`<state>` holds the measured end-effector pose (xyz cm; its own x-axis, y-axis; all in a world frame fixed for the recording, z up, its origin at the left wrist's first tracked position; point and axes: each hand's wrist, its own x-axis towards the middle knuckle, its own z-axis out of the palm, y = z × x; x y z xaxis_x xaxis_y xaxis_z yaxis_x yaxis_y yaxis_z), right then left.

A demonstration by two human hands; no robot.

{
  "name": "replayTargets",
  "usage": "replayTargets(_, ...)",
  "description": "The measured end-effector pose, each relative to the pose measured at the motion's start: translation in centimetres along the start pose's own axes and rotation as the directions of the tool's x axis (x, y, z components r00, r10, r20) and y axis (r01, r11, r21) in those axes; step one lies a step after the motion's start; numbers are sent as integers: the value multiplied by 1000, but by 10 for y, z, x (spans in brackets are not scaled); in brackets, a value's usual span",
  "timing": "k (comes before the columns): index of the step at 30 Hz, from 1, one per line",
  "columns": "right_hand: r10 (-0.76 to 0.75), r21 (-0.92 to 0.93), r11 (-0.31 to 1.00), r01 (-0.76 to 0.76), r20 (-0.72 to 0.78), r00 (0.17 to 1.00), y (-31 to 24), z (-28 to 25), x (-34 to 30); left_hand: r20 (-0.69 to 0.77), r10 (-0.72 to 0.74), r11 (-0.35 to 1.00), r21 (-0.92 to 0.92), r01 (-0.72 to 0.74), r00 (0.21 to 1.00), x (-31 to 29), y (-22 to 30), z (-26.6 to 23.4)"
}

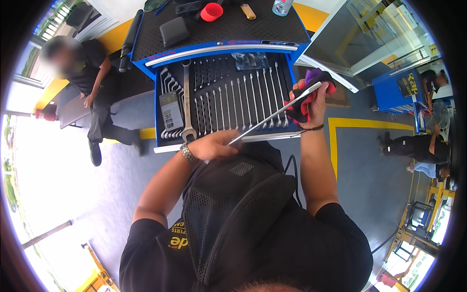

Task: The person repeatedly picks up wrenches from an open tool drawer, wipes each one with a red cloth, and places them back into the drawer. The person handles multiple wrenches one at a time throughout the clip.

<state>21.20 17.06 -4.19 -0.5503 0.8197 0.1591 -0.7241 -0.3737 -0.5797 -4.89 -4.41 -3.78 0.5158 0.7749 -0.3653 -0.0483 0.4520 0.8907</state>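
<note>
A long, slim silver metal tool (273, 115) slants in front of my chest; which kind it is, I cannot make out. My left hand (213, 145) is closed round its lower end. At the upper end my right hand (317, 108) grips a red, black and purple cloth (304, 104), bunched against the metal. Just beyond both hands is a pulled-out drawer (168, 145) with rows of silver wrenches (250, 102) in a dark liner. A large wrench (187, 100) and a phone (170, 111) lie on its left side.
On the blue tool cabinet (146, 41) stand a red cup (211, 12), a black case (174, 32) and a spray can (282, 7). One person (92, 73) sits at the left; others are at the far right near another blue cabinet (396, 92). A clear plastic bag (250, 61) lies in the drawer.
</note>
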Motion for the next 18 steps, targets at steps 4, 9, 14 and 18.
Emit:
replayTargets(4,42,252,967,-32,-33,999,0,7,2,-310,326,710,704,-15,893,-3,10,19)
replayTargets(9,-87,163,981,105,-112,990,4,3,-8,-530,314,574,767,287,788,-4,10,41)
replayTargets(14,17,179,983,-31,83,996,8,30,-17,-513,295,555,779,292,806,5,8,47)
replayTargets(18,53,194,981,-19,-173,984,7,17,-16,-507,324,527,798,292,799,7,9,45)
